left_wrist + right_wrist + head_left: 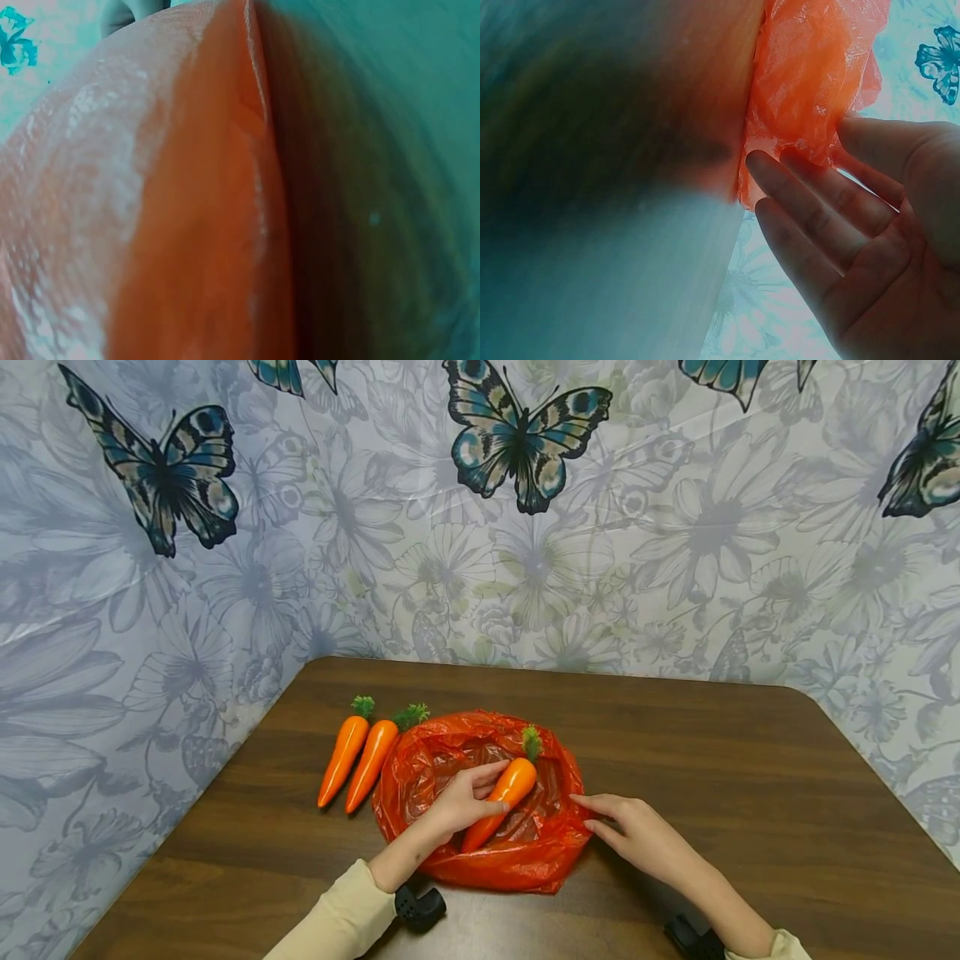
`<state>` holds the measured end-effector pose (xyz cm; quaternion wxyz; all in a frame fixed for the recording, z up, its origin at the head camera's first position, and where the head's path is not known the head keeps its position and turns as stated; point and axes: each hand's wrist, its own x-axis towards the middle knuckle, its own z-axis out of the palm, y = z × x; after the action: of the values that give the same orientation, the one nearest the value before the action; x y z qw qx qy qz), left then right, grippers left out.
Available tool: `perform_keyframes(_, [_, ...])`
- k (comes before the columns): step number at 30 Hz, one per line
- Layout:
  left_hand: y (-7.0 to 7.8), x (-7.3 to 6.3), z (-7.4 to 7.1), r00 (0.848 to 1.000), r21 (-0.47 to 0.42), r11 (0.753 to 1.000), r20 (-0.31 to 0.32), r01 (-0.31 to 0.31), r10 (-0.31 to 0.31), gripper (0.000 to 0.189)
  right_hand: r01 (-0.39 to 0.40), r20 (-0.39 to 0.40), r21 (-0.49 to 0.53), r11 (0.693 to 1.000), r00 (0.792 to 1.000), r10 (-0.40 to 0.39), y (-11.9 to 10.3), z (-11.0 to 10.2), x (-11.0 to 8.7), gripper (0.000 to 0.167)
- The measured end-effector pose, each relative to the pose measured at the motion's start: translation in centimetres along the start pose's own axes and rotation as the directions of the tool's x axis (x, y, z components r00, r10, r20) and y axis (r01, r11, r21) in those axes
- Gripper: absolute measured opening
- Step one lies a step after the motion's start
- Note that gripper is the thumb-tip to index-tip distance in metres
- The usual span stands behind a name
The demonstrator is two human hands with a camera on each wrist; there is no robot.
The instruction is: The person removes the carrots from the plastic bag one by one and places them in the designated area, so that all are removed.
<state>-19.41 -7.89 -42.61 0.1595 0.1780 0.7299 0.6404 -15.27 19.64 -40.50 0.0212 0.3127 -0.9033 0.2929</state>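
Observation:
My left hand [459, 804] pinches a glossy orange carrot [513, 783] with a short green top, between thumb and fingers. The carrot slants tip-down inside the mouth of a red plastic bag [442, 727], which lies spread wide on the table. At the bag's right rim, my right hand [637, 835] pinches the thin plastic between thumb and forefinger. In the right wrist view the other fingers [802, 199] of that hand extend loosely beside the crinkled bag [802, 75]. Red plastic [202, 187] fills much of the left wrist view, hiding the carrot there.
Two more carrots, an outer one [345, 756] and an inner one [372, 760], lie side by side left of the bag. Brown wooden table [712, 752] surrounds everything. Behind its far edge hangs a floral backdrop with butterflies [528, 431].

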Motion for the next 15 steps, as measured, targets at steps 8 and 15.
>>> perform_keyframes(8, [0.34, -0.01, -0.29, 1.000, -0.033, 0.999, 0.001, 0.001, -0.001, 0.061, 0.002, -0.001, -0.003, 1.000, 1.000, -0.002, -0.09, -0.02, -0.03, 0.037])
perform_keyframes(15, [0.77, -0.04, -0.77, 1.000, -0.065, 0.998, -0.005, 0.010, -0.011, 0.061, -0.005, 0.003, -0.002, 1.000, 1.000, 0.005, 0.00, -0.05, -0.01, 0.037])
